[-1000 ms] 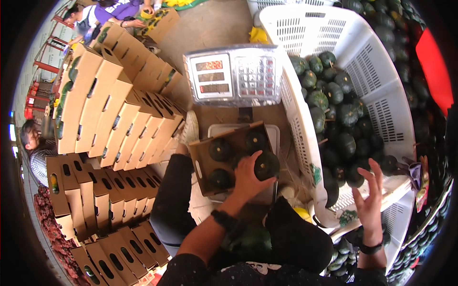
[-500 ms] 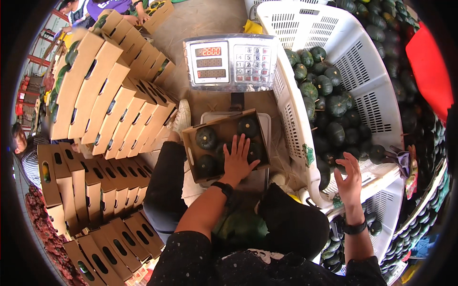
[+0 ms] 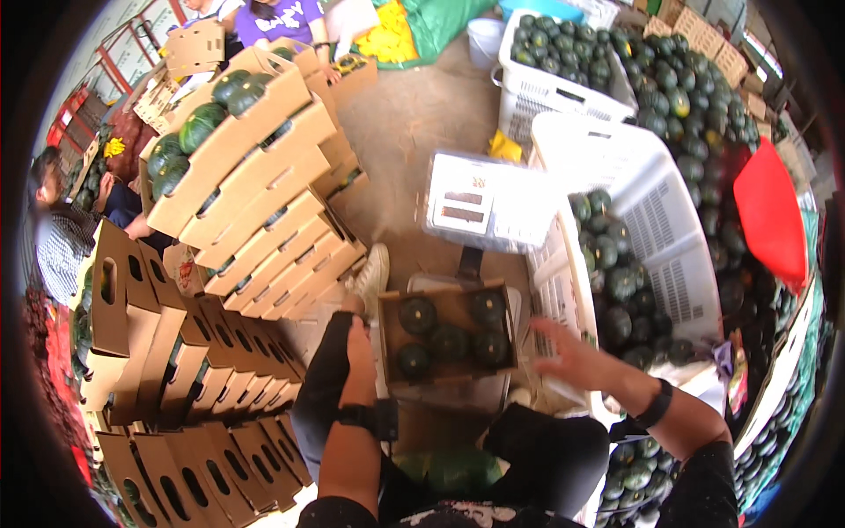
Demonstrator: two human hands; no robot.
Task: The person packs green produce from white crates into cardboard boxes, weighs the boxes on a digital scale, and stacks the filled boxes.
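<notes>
An open cardboard box (image 3: 444, 375) with several small dark green pumpkins (image 3: 451, 341) stands on the platform of a weighing scale (image 3: 493, 392), between my knees. Just left of the box is my left hand (image 3: 359, 354), seen edge-on with its fingers stretched out and nothing visible in it. My right hand (image 3: 570, 354) is a little apart from the box's right side, blurred, its fingers spread and holding nothing. Beyond the box, the scale's display head (image 3: 484, 201) tilts toward me, its keypad washed out by glare.
To the right stands a white plastic crate (image 3: 554, 273) of pumpkins, with another crate (image 3: 537, 113) behind it. Stacked cardboard boxes (image 3: 264, 229) crowd the left. A red sheet-like thing (image 3: 767, 216) lies over the pumpkin heap at right. Other people (image 3: 277, 25) sit at far left.
My left hand has left the pumpkins in the box and moved to its left side. My right hand has come from the crate toward the box. The view has shifted, showing more beyond.
</notes>
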